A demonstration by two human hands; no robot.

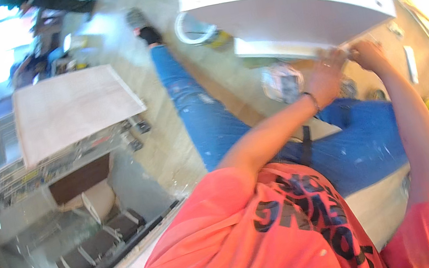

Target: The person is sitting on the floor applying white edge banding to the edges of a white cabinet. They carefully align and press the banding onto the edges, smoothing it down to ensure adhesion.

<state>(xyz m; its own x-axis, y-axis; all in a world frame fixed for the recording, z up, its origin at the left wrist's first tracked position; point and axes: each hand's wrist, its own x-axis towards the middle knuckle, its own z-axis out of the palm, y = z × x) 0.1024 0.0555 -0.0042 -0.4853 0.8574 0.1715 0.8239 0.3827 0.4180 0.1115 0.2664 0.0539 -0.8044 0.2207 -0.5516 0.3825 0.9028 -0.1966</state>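
A large white box-shaped cabinet or drawer unit (286, 18) stands in front of me, with its lower near edge toward my hands. At that edge, my left hand (326, 78) has its fingers stretched forward; a dark band circles the wrist. Close beside it, at the corner of the edge, my right hand (368, 55) has its fingers curled together. What the right fingers pinch, if anything, is too small and blurred to make out. Under the unit lies a white panel or board (268, 50). A clear plastic bag (281, 83) with something grey in it lies left of my hands.
My jeans-clad left leg (192, 103) stretches forward across the wooden floor (174, 164). A white bucket (195, 27) stands beyond it. At the left, a pale board (75, 109) rests on a metal frame, beside an open grey case (135, 174). Bright crumpled sheeting (427, 4) hangs at the right.
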